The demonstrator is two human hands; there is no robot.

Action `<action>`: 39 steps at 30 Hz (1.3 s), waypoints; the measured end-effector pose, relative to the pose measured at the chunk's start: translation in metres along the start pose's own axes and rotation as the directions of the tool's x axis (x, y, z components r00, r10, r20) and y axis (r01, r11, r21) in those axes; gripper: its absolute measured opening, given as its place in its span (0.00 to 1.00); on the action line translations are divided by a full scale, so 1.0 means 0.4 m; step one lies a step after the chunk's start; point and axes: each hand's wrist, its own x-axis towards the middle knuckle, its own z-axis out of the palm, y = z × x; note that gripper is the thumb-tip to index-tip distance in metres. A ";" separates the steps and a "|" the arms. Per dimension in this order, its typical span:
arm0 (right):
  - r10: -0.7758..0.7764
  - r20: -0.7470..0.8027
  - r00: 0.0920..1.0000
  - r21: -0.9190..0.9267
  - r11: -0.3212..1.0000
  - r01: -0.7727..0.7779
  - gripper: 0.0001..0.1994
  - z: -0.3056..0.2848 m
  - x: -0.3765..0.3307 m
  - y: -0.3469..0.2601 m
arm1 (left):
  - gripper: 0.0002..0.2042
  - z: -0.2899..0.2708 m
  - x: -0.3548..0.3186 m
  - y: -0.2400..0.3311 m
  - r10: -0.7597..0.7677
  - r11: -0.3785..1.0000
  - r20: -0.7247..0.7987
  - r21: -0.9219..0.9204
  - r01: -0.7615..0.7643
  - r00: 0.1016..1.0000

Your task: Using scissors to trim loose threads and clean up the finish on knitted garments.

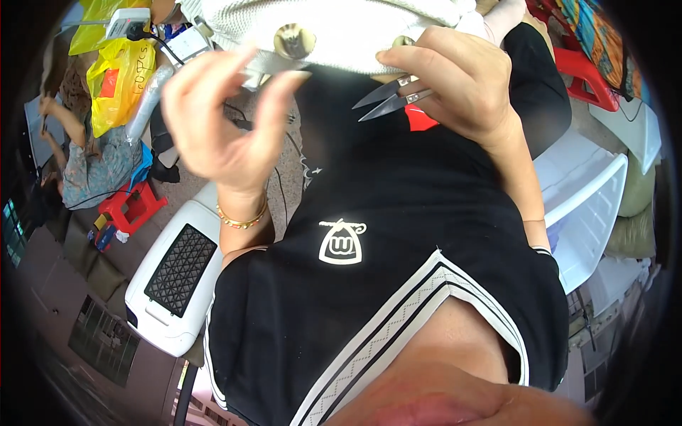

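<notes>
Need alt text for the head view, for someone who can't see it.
The right hand holds snips, blades apart, by the edge of a white knit with large buttons; the left hand is raised, open and blurred. A black top fills the centre, with a yellow bag at left and a white tub at right.

Dark handwriting (pixel 141 69) on yellow bag (pixel 112 113), white lettered emblem (pixel 341 243) on black shirt (pixel 419 199)

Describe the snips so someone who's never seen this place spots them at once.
Find the big black shirt, then look up to the white knit at the picture's top edge. By its lower edge, the right hand holds the snips. Unlike the red patch beside them, they have two pointed grey blades.
</notes>
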 end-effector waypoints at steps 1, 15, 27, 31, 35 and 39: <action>-0.002 0.002 1.000 0.003 1.000 0.002 0.11 0.002 -0.001 0.000 | 0.23 0.016 0.002 -0.006 0.062 0.997 0.040 0.045 -0.064 0.997; 0.210 0.182 0.961 0.356 0.896 -0.264 0.16 -0.038 0.037 -0.008 | 0.09 0.056 -0.014 -0.020 -0.255 0.927 0.034 -0.274 0.254 0.966; 0.183 0.240 0.953 0.120 0.969 -0.216 0.17 -0.070 0.175 -0.025 | 0.09 0.055 -0.017 -0.016 -0.193 0.955 0.055 -0.219 0.200 0.980; 0.154 0.239 0.959 0.121 0.975 -0.186 0.16 -0.070 0.191 -0.024 | 0.09 0.062 -0.022 -0.022 -0.219 0.941 0.037 -0.258 0.221 0.975; 0.129 0.263 0.956 0.063 0.987 -0.151 0.16 -0.071 0.203 -0.022 | 0.09 0.065 -0.023 -0.024 -0.207 0.940 0.034 -0.269 0.208 0.978; 0.133 0.279 0.951 0.042 0.988 -0.150 0.15 -0.080 0.212 -0.023 | 0.09 0.063 -0.013 -0.021 -0.192 0.940 0.045 -0.279 0.197 0.980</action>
